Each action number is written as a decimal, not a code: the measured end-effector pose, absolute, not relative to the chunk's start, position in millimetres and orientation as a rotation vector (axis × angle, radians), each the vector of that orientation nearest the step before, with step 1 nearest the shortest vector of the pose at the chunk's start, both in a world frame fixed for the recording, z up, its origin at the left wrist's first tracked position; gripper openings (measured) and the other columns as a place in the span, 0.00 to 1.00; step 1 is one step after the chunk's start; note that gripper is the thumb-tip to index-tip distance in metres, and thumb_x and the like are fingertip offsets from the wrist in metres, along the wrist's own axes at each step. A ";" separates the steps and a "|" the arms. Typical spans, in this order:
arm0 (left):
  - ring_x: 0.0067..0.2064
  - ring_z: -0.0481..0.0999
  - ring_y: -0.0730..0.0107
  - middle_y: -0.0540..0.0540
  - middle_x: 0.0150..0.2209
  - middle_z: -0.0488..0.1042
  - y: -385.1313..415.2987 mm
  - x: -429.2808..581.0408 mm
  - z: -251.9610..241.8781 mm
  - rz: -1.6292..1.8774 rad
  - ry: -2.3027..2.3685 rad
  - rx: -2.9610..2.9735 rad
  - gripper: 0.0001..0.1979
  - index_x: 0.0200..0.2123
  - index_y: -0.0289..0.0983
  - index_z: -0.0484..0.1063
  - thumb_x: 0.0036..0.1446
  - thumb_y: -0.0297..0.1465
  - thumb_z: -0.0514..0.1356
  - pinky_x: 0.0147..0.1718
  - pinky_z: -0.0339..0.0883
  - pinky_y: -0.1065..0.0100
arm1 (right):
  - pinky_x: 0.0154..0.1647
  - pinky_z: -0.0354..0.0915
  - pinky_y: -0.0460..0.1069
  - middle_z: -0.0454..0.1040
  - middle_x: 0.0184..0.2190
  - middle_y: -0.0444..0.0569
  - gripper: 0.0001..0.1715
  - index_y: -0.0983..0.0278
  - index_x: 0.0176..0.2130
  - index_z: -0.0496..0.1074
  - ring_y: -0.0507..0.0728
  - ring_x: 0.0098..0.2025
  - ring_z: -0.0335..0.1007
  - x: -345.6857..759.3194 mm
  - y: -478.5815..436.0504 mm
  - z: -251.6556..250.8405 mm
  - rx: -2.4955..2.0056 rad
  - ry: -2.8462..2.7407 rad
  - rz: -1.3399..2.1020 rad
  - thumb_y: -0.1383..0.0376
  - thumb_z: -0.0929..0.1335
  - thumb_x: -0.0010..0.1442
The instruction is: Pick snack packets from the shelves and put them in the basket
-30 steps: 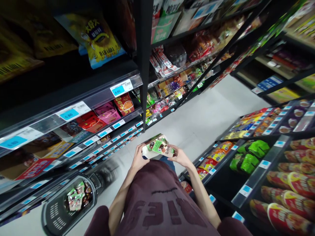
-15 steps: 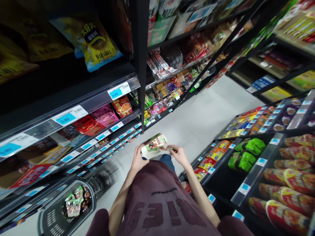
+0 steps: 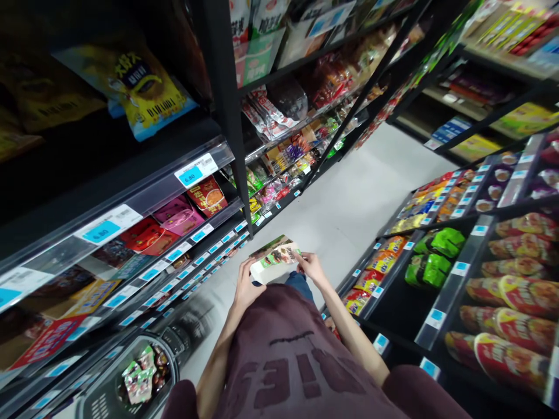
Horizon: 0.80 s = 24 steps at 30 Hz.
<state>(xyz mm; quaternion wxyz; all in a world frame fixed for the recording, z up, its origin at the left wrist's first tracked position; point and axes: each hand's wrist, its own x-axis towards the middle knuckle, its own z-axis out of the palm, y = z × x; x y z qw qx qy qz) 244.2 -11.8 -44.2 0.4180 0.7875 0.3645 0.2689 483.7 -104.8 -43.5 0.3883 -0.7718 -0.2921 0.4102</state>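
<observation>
In front of my waist I hold a white open-topped cardboard box (image 3: 267, 274) with a dark green rim. My left hand (image 3: 247, 284) is wrapped round its left end. A small white and green snack packet (image 3: 282, 255) with a dark picture shows at the top of the box. At the box's right end my right hand (image 3: 309, 265) is closed, its fingertips pinching the edge of the packet. Part of that grip is hidden from view.
A grey shopping basket (image 3: 175, 365) stands on the floor at lower left, holding similar snack packets (image 3: 138, 375). Shelves of bagged snacks (image 3: 146, 87) line the left side. Shelves of cup noodles (image 3: 510, 355) and green packs (image 3: 437, 256) line the right. Pale floor (image 3: 349, 198) runs between them.
The box has tilted, so more of its white front shows, and the packet now sits higher and further right. The right hand has moved slightly up. The view has shifted a little.
</observation>
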 end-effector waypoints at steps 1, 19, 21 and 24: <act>0.62 0.63 0.53 0.40 0.58 0.63 -11.4 244.6 -42.8 0.682 0.902 1.987 0.40 0.58 0.39 0.58 0.39 0.20 0.64 0.62 0.59 0.52 | 0.16 0.57 0.44 0.69 0.12 0.45 0.32 0.62 0.26 0.66 0.51 0.13 0.61 483.4 -102.9 -45.0 -1.986 -0.776 1.060 0.40 0.58 0.60; 0.61 0.63 0.51 0.38 0.57 0.63 -15.8 249.4 -34.0 0.639 0.857 2.078 0.38 0.58 0.39 0.58 0.42 0.21 0.64 0.61 0.60 0.51 | 0.42 0.62 0.50 0.77 0.42 0.57 0.15 0.63 0.47 0.73 0.62 0.44 0.73 468.7 -75.8 -30.0 -2.526 -1.097 0.700 0.63 0.63 0.63; 0.61 0.64 0.51 0.38 0.57 0.63 -16.8 249.3 -33.2 0.645 0.851 2.084 0.38 0.58 0.38 0.58 0.42 0.21 0.64 0.61 0.60 0.51 | 0.45 0.62 0.50 0.76 0.46 0.55 0.15 0.62 0.46 0.74 0.61 0.48 0.70 468.3 -79.0 -29.7 -2.468 -1.163 0.629 0.64 0.62 0.63; 0.61 0.64 0.52 0.38 0.57 0.63 -17.4 249.9 -31.6 0.659 0.844 2.092 0.37 0.58 0.38 0.59 0.43 0.21 0.64 0.61 0.59 0.51 | 0.51 0.61 0.50 0.73 0.53 0.54 0.16 0.63 0.47 0.74 0.61 0.52 0.65 464.2 -83.3 -34.7 -2.378 -1.238 0.558 0.67 0.62 0.62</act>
